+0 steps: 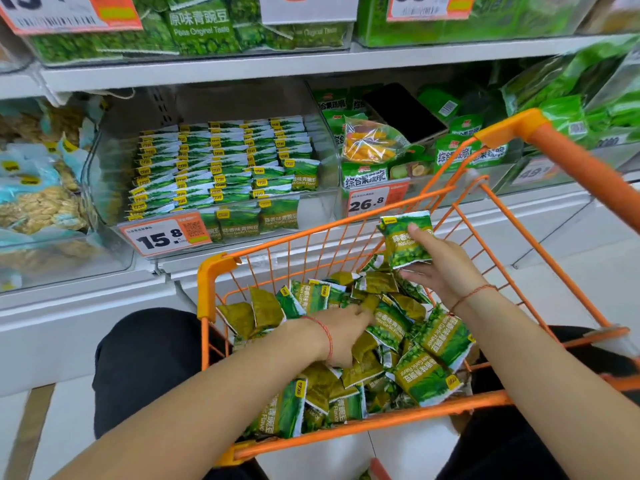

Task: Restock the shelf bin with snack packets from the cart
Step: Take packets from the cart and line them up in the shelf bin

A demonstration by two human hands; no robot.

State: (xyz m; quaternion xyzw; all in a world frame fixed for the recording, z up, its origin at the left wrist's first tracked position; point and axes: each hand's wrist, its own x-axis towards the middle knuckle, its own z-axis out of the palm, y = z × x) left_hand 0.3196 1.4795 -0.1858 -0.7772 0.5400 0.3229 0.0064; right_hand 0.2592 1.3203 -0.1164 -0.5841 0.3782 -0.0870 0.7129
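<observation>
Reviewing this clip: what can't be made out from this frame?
- Left hand: fingertips buried among the cart's loose packets; grip unclear in the head view.
- Top price tags: cut off by the upper edge.
- Packets at far right: blurred, labels unreadable.
- Small print on the 15.8 tag: too small.

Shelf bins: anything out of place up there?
Yes. A dark phone lies on the packets in the bin right of the clear bin, beside an orange snack bag unlike the green packs around it.

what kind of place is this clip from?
Most likely a supermarket snack aisle: shelf bins of green pea packets with price tags, and an orange shopping cart of loose packets that both hands are sorting.
</observation>
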